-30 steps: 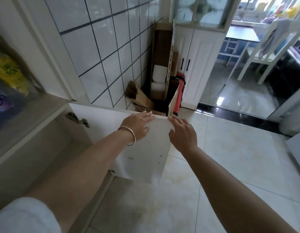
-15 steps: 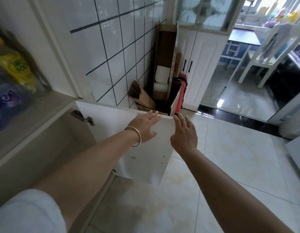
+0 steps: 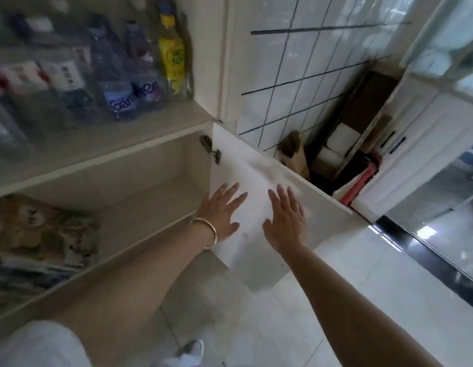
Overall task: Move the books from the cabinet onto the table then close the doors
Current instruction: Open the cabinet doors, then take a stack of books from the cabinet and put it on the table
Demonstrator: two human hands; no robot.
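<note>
Head view, looking down at lower cabinet point(image 3: 150, 165) w/ right-side door point(image 3: 259, 207) swung open.

Left hand point(image 3: 219, 210): flat, fingers spread, palm on inner face of door near hinge side. Grasps nothing. Gold bangle point(image 3: 206, 231) on wrist.

Right hand point(image 3: 285, 218): flat, fingers spread, palm on same door face, just beside left hand, not touching it. Grasps nothing.

Door: white panel, hinged at cabinet's right wall; metal hinge point(image 3: 211, 151) visible at top corner. Door stands angled out from cabinet over floor point(image 3: 362, 274).

Books point(image 3: 42, 234): stack lying flat inside lower compartment, at left, well apart from both hands. Covers blurred; count cannot be told.

Upper shelf point(image 3: 110, 144): row of plastic bottles point(image 3: 118, 75), incl. one w/ yellow label point(image 3: 171, 54). Labels partly blurred.

Beyond door: white tiled wall point(image 3: 296, 75), cardboard boxes point(image 3: 336, 144) in corner, red item point(image 3: 357, 186) beside them, white unit w/ dark handles point(image 3: 394, 147).
</note>
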